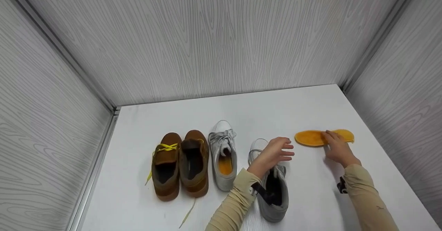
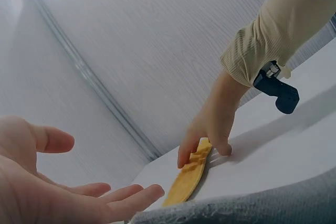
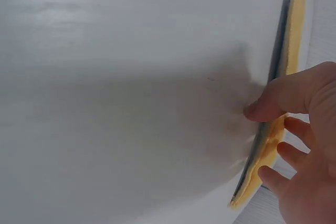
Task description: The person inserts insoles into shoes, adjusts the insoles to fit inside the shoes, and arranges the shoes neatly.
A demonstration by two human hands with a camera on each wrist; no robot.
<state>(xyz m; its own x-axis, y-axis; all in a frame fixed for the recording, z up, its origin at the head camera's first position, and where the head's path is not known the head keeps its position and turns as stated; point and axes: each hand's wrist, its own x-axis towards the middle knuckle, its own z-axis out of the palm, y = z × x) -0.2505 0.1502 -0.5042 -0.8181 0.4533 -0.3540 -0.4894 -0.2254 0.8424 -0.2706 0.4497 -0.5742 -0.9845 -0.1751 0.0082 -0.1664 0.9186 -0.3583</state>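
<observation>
My right hand (image 1: pixel 340 150) is at a yellow-orange insole (image 1: pixel 310 138) that lies on the white table. Its fingers are over the insole (image 3: pixel 295 30), and the thumb (image 3: pixel 268 103) is by the near edge, not closed round it. Above a grey-white sneaker (image 1: pixel 276 212), my left hand (image 1: pixel 271 155) hangs with its fingers extended and nothing in them. That sneaker's opening looks dark inside, and the hand and a black wrist strap hide part of it. In the left wrist view, the left hand (image 2: pixel 68 192) shows its thumb apart from the fingers.
Left of that sneaker stands another grey-white sneaker (image 1: pixel 221 179) with an orange insole (image 1: pixel 225 164) inside. Further left are two brown shoes, one (image 1: pixel 167 189) with yellow laces tied across it, the other (image 1: pixel 197 186) beside it. A loose lace (image 1: pixel 188 213) lies in front. Wood-grained panels (image 1: pixel 221 41) enclose the table.
</observation>
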